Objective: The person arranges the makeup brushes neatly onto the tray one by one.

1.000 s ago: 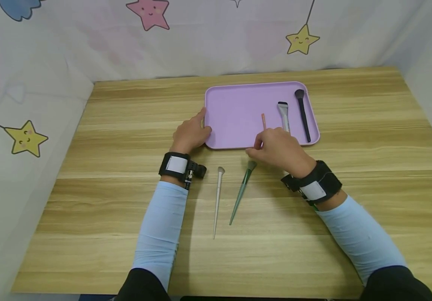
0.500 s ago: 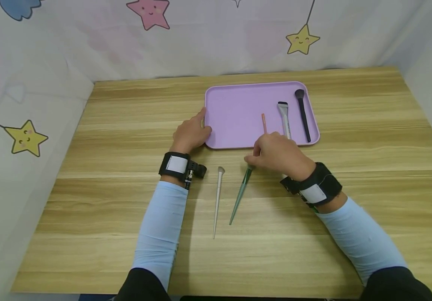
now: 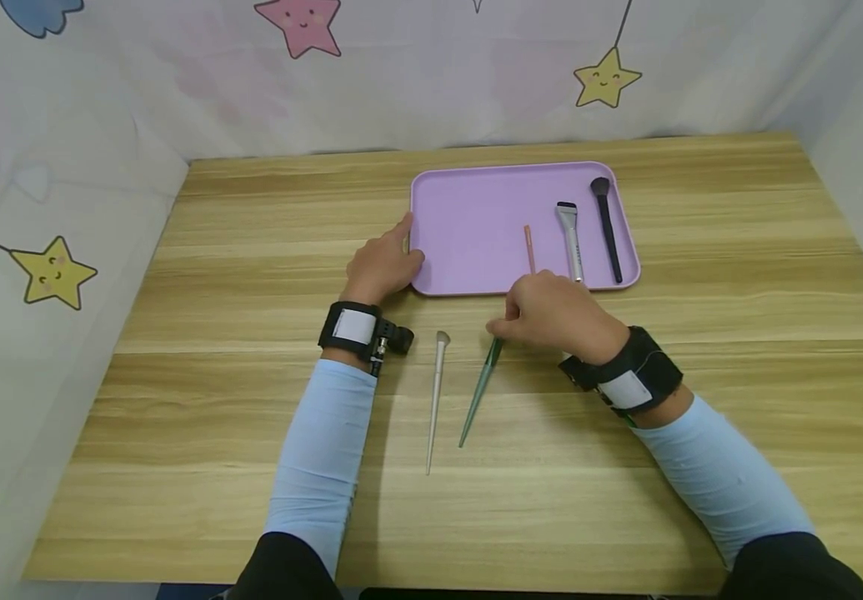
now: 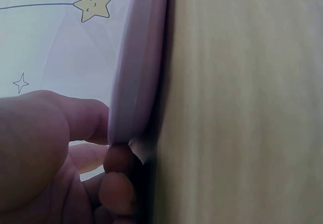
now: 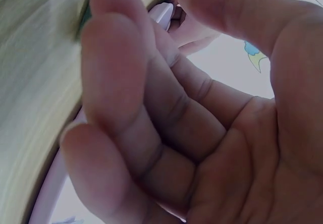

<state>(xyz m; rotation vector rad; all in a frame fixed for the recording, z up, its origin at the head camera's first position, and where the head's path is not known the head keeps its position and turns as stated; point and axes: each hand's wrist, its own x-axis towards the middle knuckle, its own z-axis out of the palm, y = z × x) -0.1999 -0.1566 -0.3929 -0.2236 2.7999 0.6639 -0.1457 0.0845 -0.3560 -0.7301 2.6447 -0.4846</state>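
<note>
My left hand (image 3: 383, 265) grips the near left corner of a lilac tray (image 3: 469, 225), thumb over the rim and fingers against its outer side. In the left wrist view the tray's edge (image 4: 133, 67) stands between thumb and fingers. My right hand (image 3: 562, 312) is over the bristle end of a green makeup brush (image 3: 482, 383), hiding its head. The right wrist view shows the fingers (image 5: 113, 67) curved near the green brush, with the thumb apart from them. A pale silver makeup brush (image 3: 436, 400) lies to the left of the green one.
On the tray's right side lie a black makeup brush (image 3: 606, 225), a flat-headed grey brush (image 3: 570, 237) and a thin orange handle (image 3: 529, 247), partly hidden by my right hand. The wooden table (image 3: 236, 467) meets a star-printed curtain (image 3: 439, 92) behind.
My right hand has moved slightly toward me, down from the tray's near edge, and now covers the green brush's head. The left hand and the brushes stay put.
</note>
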